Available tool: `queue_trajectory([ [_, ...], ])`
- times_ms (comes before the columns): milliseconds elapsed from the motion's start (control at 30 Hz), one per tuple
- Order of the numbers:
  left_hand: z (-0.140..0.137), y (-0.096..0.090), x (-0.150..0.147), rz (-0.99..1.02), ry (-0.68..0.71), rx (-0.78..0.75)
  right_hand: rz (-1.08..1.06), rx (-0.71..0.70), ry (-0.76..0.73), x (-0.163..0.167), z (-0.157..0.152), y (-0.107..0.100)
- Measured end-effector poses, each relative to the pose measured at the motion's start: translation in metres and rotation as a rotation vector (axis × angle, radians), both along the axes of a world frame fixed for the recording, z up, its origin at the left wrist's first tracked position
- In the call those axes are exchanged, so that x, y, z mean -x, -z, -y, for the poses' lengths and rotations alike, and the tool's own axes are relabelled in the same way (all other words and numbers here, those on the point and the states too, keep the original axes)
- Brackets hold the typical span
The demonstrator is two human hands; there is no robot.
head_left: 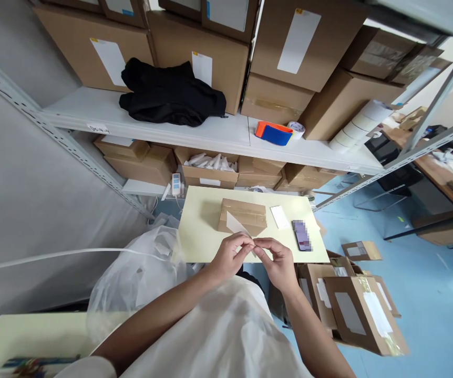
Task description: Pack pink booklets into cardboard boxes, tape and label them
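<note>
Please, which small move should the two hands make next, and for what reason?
Probably, steady the white sheet with the left hand and draw the right hand's fingertips gently away, to check whether a layer lifts. The fingertips of both hands meet at the sheet's edge, which suggests peeling; whether it has a backing, I cannot tell.
</note>
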State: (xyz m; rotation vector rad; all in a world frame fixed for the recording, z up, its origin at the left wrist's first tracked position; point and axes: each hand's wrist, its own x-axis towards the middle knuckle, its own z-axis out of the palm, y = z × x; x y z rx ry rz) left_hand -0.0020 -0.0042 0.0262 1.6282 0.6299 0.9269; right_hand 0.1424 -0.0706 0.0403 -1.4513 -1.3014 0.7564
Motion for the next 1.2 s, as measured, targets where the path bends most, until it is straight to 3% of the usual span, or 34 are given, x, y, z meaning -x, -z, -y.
queue_trajectory([
  [300,0.005,0.005,0.012,-0.094,0.039,-0.059,-0.229,0.138,-0.077,0.003,0.002,0.010],
  [467,0.006,0.014,0.020,-0.107,0.031,0.029,-0.266,0.229,-0.085,0.004,0.004,0.014],
  [600,0.000,0.022,0.024,-0.062,0.042,0.205,-0.399,0.271,-0.094,0.003,0.003,0.013],
  [733,-0.015,0.024,0.031,0.006,0.037,0.340,-0.440,0.275,-0.019,-0.002,0.000,0.013],
  [933,-0.045,0.029,0.052,-0.084,0.004,0.350,-0.408,0.293,0.062,-0.024,-0.004,0.017],
  [1200,-0.102,0.039,0.078,-0.412,-0.082,0.328,-0.308,0.356,0.160,-0.069,-0.009,0.027],
])
